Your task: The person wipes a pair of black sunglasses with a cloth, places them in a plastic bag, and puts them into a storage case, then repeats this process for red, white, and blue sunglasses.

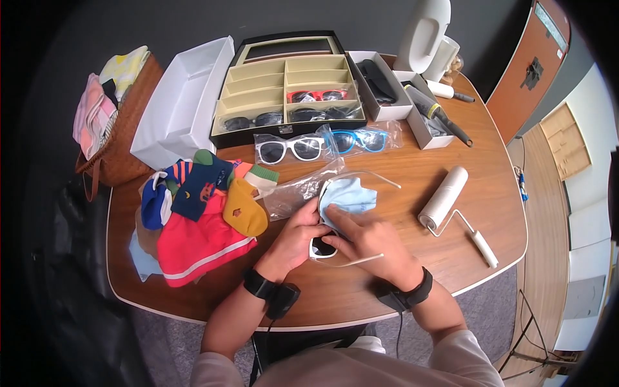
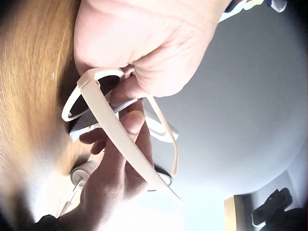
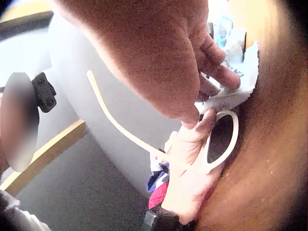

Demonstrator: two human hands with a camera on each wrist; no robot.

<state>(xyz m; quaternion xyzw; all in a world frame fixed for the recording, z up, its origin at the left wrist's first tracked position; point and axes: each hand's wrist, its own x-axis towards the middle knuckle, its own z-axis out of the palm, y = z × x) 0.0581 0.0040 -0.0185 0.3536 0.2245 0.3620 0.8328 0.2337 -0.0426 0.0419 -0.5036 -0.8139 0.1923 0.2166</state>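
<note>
White-framed sunglasses (image 1: pixel 323 247) with dark lenses are held above the table's middle, temples spread to the right. The left hand (image 1: pixel 295 240) grips the frame near the bridge, also seen in the left wrist view, where the hand (image 2: pixel 149 43) covers part of the frame. A light blue cloth (image 1: pixel 351 195) lies over the other lens. The right hand (image 1: pixel 377 244) presses the cloth on that lens with its fingers; in the right wrist view its fingers lie on the cloth (image 3: pixel 240 94). An empty clear plastic bag (image 1: pixel 284 200) lies beside the left hand.
Socks and clothes (image 1: pixel 200 238) are piled left; a lint roller (image 1: pixel 445 197) lies right. Behind are bagged white sunglasses (image 1: pixel 296 149), bagged blue sunglasses (image 1: pixel 358 140), a compartment case (image 1: pixel 258 77), a white box (image 1: pixel 184 103), a grey box (image 1: pixel 387 97) and a basket (image 1: pixel 129 122).
</note>
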